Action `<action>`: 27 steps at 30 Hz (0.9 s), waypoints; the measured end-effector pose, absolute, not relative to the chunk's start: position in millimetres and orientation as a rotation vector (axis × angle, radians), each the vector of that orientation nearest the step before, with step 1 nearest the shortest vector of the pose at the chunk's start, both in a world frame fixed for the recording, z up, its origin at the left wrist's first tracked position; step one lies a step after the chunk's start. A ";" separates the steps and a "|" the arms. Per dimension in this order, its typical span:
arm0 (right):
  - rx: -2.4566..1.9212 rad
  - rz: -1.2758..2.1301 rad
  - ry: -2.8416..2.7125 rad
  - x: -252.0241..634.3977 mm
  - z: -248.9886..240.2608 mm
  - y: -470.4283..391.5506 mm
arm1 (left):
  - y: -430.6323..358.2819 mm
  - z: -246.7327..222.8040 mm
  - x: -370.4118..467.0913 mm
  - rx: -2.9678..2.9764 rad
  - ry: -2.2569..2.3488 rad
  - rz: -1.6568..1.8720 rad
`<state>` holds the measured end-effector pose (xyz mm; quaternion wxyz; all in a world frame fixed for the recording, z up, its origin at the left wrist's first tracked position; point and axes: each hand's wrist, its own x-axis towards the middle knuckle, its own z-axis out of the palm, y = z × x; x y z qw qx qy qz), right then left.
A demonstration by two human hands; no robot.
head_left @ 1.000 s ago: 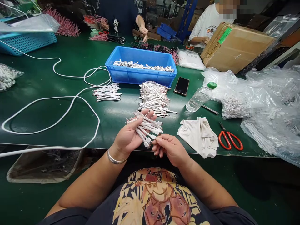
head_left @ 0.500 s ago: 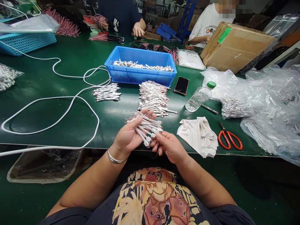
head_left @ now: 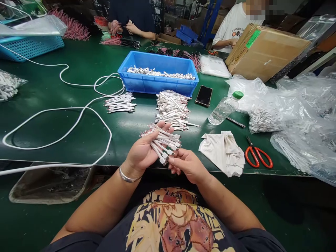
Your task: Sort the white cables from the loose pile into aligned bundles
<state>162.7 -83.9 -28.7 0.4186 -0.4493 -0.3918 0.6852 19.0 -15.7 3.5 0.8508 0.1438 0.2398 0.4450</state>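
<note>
While left hand (head_left: 141, 152) grips fanned white cable bundle (head_left: 163, 141), right hand (head_left: 187, 164) pinches one connector tip.

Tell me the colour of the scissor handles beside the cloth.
Red-orange handles on the scissors, clearest in the head view.

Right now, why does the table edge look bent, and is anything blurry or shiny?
Head view: the wide lens bows the green table edge; the left hand and its bundle of short white cables look sharp; overhead light glares off the clear plastic bags; a co-worker's face is deliberately blurred.
</note>
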 end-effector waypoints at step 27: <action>-1.164 1.647 -0.791 162.3 -32.8 -82.7 | -12.9 1.6 26.7 0.265 0.535 0.897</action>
